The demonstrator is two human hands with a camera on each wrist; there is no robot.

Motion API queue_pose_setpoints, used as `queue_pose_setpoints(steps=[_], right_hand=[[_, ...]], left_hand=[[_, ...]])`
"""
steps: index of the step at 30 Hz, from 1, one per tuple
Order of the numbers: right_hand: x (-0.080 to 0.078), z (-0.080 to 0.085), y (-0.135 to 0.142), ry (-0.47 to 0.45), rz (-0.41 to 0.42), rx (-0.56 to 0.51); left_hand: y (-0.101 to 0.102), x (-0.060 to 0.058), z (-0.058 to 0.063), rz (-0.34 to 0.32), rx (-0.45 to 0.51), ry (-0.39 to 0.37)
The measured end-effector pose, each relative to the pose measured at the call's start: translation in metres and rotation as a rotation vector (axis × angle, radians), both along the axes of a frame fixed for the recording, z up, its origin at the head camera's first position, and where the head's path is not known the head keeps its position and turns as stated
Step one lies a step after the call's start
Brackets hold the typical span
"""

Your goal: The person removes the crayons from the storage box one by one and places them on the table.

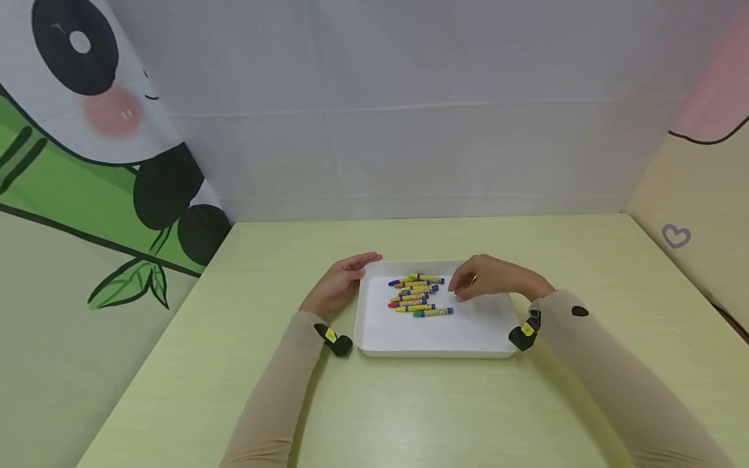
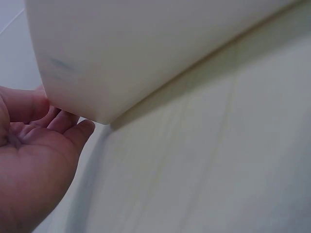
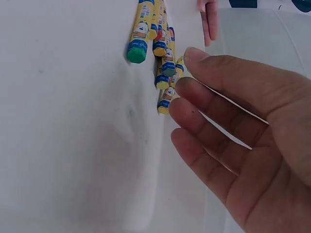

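Crayons (image 1: pixel 411 297) could be knocked askew by the right hand (image 1: pixel 496 275).
They are lined up in the tray (image 1: pixel 480 335), just left of that hand, its fingers loosely bent, nothing held; nearest ends could be rolled by a low fingertip sweep. Tray could be skewed if tugged by the left hand (image 1: pixel 338 286), clasped at its corner.

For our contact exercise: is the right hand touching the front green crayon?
Apart. The right wrist view shows bare tray and other crayons between the right hand and the front green crayon.
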State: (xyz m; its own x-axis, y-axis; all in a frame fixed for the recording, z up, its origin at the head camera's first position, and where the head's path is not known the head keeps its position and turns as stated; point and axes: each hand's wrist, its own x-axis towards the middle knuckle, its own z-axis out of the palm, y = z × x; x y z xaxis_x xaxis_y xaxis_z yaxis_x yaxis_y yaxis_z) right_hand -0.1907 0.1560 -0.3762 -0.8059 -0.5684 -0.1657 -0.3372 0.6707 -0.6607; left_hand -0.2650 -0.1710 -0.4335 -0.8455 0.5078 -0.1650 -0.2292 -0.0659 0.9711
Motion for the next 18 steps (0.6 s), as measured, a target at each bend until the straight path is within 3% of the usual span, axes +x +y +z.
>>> queue_pose_setpoints(steps=[8, 18], right_hand=[[-0.006, -0.011, -0.009, -0.026, 0.031, 0.073], [-0.009, -0.012, -0.019, -0.056, 0.060, 0.145]], left_hand=[[0.001, 0.000, 0.000, -0.002, 0.008, 0.004], [0.002, -0.002, -0.001, 0.004, -0.008, 0.002]])
